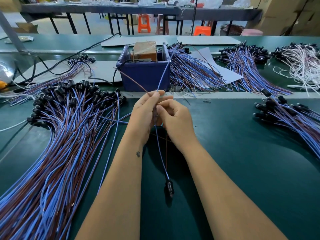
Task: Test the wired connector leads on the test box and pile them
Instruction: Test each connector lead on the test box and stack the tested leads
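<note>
My left hand (147,111) and my right hand (174,118) meet at the table's middle and both pinch one lead (160,153) of a blue and a brown wire. Its black connector (169,187) hangs below my hands, over the green mat. The two free wire ends fan upward from my fingers: the blue one reaches the right rim of the blue test box (145,73), the brown one points toward its left wall. A brown block with upright metal pins sits inside the box.
A big pile of leads (65,129) covers the left of the green table (233,153). More bundles lie right of the box (194,73), at far right (290,116) and behind (242,58). White wires (301,64) sit far right. A black cable runs left from the box.
</note>
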The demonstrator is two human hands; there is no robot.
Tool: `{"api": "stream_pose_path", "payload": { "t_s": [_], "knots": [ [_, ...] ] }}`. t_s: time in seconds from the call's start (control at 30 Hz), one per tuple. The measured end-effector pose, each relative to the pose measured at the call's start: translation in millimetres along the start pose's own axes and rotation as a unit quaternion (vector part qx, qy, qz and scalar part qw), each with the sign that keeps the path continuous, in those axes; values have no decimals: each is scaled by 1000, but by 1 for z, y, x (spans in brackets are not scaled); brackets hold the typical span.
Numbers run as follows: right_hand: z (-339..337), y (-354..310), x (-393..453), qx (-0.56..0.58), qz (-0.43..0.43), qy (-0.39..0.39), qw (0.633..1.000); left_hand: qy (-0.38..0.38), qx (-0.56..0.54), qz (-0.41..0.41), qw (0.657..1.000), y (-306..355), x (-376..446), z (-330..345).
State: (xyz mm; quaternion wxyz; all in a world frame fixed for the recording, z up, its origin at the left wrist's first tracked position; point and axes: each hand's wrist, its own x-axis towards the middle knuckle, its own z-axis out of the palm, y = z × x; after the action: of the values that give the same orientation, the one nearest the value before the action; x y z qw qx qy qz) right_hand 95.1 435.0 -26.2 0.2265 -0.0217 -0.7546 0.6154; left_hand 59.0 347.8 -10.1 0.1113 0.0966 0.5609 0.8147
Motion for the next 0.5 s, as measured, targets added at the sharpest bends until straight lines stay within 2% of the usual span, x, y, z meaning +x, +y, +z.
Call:
{"api": "stream_pose_path", "payload": {
  "t_s": [0.13, 0.2, 0.3, 0.37, 0.43, 0.5],
  "knots": [
    [-3, 2, 2, 15, -2, 7, 1000, -4, -68, -6, 998, 2, 3, -4],
    [-6, 5, 4, -25, -13, 14, 999, 16, -105, -6, 994, 4, 6, -10],
    [-8, 8, 1, -134, -51, -27, 989, 31, -136, 4, 990, 5, 10, -19],
    [-5, 7, -2, -154, -66, -77, 983, 43, -165, 2, 985, 5, 11, -22],
    [-1, 4, -4, -124, -78, -115, 982, 56, -182, -3, 982, 4, 12, -23],
    [1, 0, -4, -13, -57, -122, 991, 62, -183, -2, 981, 4, 13, -24]
  ]
}}
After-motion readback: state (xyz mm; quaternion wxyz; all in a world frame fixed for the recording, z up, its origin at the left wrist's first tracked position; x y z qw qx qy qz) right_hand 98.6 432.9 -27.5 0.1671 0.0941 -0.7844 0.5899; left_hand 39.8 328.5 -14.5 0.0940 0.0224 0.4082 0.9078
